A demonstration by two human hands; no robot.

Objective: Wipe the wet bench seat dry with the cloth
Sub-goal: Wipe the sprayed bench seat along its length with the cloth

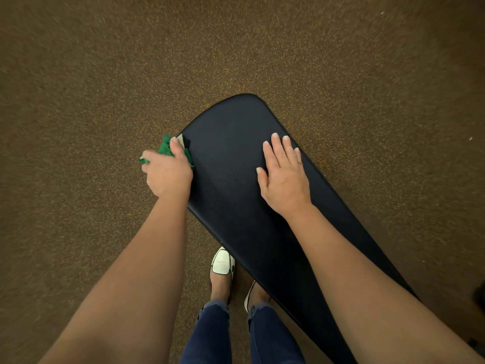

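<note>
Most of the cloth (164,148) is covered by the left hand (168,174); only green folds are shown at its 11 o'clock. The bench seat (231,153) is cut off toward 5 o'clock and partly hidden under the right forearm (367,285). A dark object (480,295) at 4 o'clock is cropped and cannot be identified.
</note>
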